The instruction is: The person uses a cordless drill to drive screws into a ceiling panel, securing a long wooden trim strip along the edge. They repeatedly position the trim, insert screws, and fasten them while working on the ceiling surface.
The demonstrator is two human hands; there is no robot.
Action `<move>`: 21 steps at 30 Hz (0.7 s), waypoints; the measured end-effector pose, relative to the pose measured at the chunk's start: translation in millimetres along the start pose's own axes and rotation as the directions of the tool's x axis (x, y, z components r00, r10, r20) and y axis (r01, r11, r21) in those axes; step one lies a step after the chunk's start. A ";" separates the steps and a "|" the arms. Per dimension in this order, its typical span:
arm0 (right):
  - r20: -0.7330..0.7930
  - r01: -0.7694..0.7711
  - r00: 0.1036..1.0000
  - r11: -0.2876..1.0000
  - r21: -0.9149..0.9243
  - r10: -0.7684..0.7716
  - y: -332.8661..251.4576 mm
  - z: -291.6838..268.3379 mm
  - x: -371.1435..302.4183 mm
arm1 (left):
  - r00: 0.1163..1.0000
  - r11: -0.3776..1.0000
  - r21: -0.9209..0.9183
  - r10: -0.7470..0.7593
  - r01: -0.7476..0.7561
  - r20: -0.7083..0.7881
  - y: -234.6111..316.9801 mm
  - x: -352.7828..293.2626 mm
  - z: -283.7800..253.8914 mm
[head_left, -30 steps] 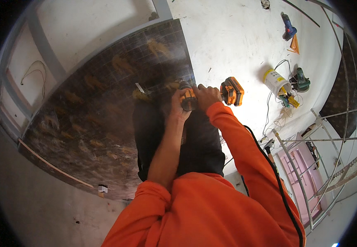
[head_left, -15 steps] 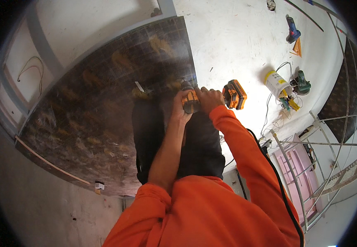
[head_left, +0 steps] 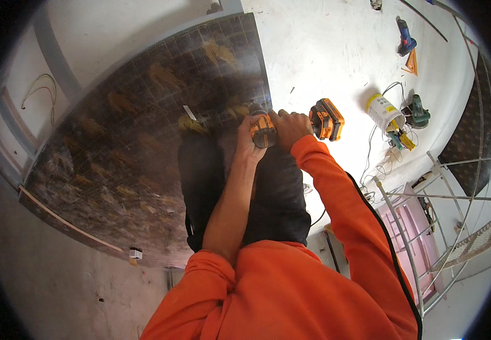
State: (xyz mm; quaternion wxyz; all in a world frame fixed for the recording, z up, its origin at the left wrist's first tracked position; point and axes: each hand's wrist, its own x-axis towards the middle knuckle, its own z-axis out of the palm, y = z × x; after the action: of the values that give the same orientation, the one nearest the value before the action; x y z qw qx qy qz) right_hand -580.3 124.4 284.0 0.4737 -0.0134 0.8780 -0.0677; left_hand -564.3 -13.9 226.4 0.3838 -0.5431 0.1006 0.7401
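With both hands I grip an orange and black cordless drill over the near right edge of a dark board. My left hand is closed around the side of the motor housing. Around the handle, my right hand is wrapped, and the battery end sticks out to its right. The nose of the drill points away from me at the board's edge; its tip and any bit or screw are hidden. A small pale strip lies on the board, left of the drill.
On the white floor to the right are a white and yellow bucket with tools at its mouth, a green power tool, a blue drill and an orange set square. Metal scaffolding stands at the lower right.
The whole view has shifted slightly upward. The drill's battery end sits a little further right and up; both hands keep their hold.
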 end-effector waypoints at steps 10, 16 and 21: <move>-0.025 0.035 0.999 0.999 -0.040 -0.036 -1.5 -14.1 1.3 | 0.985 0.999 -0.011 0.035 -0.034 0.168 -1.7 17.3 -17.3; -0.138 0.048 0.988 0.983 -0.179 -0.074 -6.1 -5.2 7.2 | 0.971 0.997 -0.080 0.021 -0.002 0.238 1.5 18.8 -22.7; -0.222 0.027 0.973 0.981 -0.194 -0.070 -4.1 -10.5 5.0 | 0.962 0.982 0.181 0.004 -0.056 0.272 9.8 8.3 -13.2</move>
State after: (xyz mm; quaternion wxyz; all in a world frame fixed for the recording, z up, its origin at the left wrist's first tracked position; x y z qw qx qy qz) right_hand -591.9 121.1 286.1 0.3648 -0.0723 0.9283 0.0037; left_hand -562.3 -24.3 211.3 0.4320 -0.3969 0.1248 0.8002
